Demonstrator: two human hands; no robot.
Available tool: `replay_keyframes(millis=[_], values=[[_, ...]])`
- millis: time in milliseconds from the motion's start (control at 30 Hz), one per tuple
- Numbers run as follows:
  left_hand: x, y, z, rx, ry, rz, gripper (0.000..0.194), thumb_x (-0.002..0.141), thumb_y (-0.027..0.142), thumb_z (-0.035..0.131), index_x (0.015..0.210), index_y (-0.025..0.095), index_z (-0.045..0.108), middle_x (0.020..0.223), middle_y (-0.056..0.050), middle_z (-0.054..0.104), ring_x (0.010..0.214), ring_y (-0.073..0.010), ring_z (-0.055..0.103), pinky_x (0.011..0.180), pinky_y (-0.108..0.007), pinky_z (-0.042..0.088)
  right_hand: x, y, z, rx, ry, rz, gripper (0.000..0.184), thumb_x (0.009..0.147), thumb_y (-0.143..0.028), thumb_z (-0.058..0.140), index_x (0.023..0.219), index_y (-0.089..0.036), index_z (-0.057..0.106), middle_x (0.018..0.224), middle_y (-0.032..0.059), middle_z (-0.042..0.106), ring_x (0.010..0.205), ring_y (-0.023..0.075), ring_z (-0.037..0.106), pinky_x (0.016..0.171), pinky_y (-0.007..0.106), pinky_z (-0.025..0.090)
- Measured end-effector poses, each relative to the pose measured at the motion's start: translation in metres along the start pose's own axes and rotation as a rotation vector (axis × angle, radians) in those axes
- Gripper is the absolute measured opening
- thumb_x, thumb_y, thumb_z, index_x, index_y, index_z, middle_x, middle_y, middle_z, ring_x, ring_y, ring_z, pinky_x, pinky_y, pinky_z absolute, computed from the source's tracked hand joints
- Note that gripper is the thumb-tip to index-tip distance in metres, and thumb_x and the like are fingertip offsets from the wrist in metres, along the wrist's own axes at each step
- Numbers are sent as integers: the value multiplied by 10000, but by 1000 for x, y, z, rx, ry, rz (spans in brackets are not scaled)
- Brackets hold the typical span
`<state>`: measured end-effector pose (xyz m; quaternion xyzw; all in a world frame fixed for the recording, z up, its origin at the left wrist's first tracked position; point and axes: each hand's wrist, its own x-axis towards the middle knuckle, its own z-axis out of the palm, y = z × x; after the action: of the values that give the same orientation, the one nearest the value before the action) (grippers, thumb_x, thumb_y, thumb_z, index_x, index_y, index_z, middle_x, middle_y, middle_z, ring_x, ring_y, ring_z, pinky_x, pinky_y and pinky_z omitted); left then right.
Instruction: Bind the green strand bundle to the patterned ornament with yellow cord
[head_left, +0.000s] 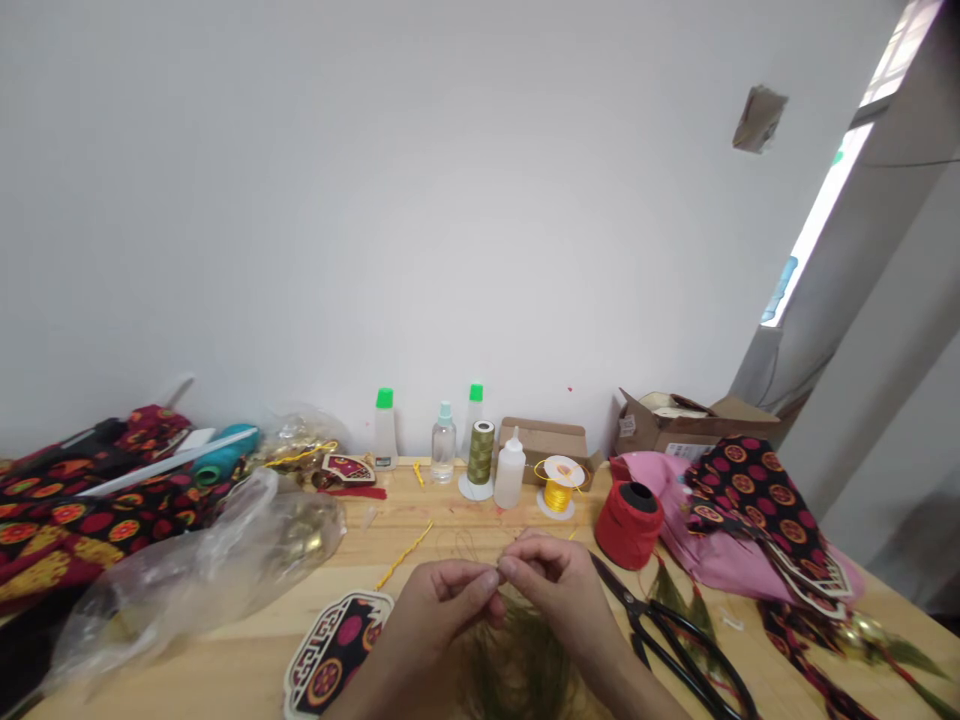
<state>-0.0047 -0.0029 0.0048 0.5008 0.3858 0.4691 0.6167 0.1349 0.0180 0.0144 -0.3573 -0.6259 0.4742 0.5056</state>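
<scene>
My left hand (pixel 448 608) and my right hand (pixel 556 585) meet over the near middle of the table, thumbs and forefingers pinched together at almost the same spot. A bundle of olive green threads (pixel 517 665) hangs loose below them, and its top is hidden by the fingers. Just beyond my fingertips, a fine thread (pixel 459 545) curls in loops. Left of my left wrist lies a patterned pendant (pixel 341 650) with a cream border and a yellow cord (pixel 405 555). Black-handled scissors (pixel 679 645) rest right of my right hand.
Along the wall stand a green thread spool (pixel 481 455), a white squeeze bottle (pixel 511 475), a clear bottle (pixel 443 445) and a yellow cord spool (pixel 557 492). A red thread cone (pixel 630 527) is at right, near pink cloth (pixel 667 510). Plastic bags (pixel 202 570) cover the left.
</scene>
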Motion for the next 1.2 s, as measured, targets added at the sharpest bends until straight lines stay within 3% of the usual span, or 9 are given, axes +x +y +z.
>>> replay_keyframes(millis=[433,1200], values=[[-1,2,0,-40,7,-26,212,652,290,590,539,116,636,485,23,556,499,-76,451,511,-181,331,0,-3,0,-18,-8,33,108,621,-194,590,541,-122,595,538,-15,485,521,96,424,483,208,318],[-2,4,1,-42,0,-31,227,638,306,598,514,119,630,478,18,549,497,-83,456,526,-191,337,0,3,0,136,-35,56,91,567,-228,670,640,-174,680,622,6,573,596,112,509,555,208,410]])
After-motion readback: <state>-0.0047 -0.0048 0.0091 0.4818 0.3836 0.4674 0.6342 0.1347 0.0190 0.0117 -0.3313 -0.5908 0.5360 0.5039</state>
